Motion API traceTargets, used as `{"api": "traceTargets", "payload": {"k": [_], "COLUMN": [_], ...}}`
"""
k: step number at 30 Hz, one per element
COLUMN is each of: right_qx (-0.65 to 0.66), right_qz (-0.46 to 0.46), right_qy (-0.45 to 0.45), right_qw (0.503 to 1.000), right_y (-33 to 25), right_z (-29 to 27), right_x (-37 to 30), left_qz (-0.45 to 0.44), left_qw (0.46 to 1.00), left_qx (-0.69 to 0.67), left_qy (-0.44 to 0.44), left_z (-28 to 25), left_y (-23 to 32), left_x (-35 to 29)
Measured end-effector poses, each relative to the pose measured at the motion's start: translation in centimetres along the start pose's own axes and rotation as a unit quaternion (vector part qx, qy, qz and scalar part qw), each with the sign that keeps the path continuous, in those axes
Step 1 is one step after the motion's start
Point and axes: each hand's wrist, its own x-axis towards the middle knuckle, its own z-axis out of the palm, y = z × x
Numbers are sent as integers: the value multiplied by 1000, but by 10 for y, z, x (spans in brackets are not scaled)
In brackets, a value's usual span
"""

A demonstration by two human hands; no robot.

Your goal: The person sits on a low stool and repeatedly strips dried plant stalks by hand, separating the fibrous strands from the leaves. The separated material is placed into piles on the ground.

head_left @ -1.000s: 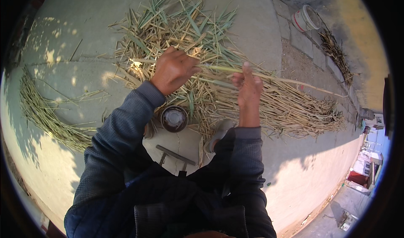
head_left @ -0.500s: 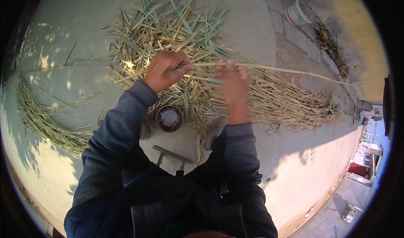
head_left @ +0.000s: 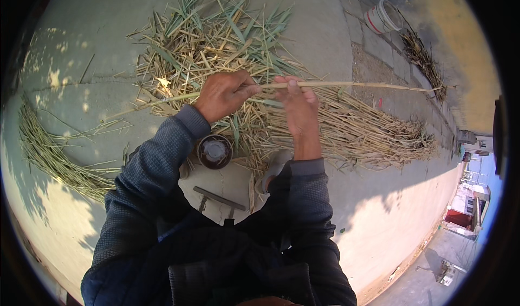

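A long pale reed stalk (head_left: 357,84) stretches across in front of me, over the heap of husks. My left hand (head_left: 225,95) is closed on it, thumb and fingers pinching. Close by on the right, my right hand (head_left: 300,108) also grips the stalk, its thumb laid on top. A greener length of the stalk runs out left past my left wrist. Under my hands lies a loose heap of dry and green husks and leaves (head_left: 189,51). A thick bundle of dry reed stalks (head_left: 374,130) spreads to the right from there.
Between my feet stands a dark round container (head_left: 215,151), with a T-shaped bar (head_left: 219,197) nearer me. A curved bundle of greener stalks (head_left: 54,157) lies at left on the concrete floor (head_left: 92,13). A white bucket (head_left: 383,17) and dark twigs (head_left: 421,57) are far right.
My left hand has shifted a little right, nearer to my right hand. A greener part of the stalk now shows left of my left hand, and the right end looks straighter.
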Motion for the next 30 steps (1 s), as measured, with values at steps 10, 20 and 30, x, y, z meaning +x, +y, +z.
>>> {"api": "traceTargets", "payload": {"k": [10, 20, 30], "right_qx": [53, 100, 42], "right_qz": [-19, -32, 14], "right_qy": [82, 183, 106], "right_qw": [995, 977, 993], "right_y": [10, -46, -27], "right_z": [14, -94, -44], "right_x": [-3, 4, 3], "left_qz": [199, 93, -12], "left_qw": [965, 991, 999], "left_qx": [128, 96, -39], "left_qy": [113, 9, -23], "left_z": [6, -50, -29], "left_y": [-7, -29, -37], "left_x": [4, 4, 5]}}
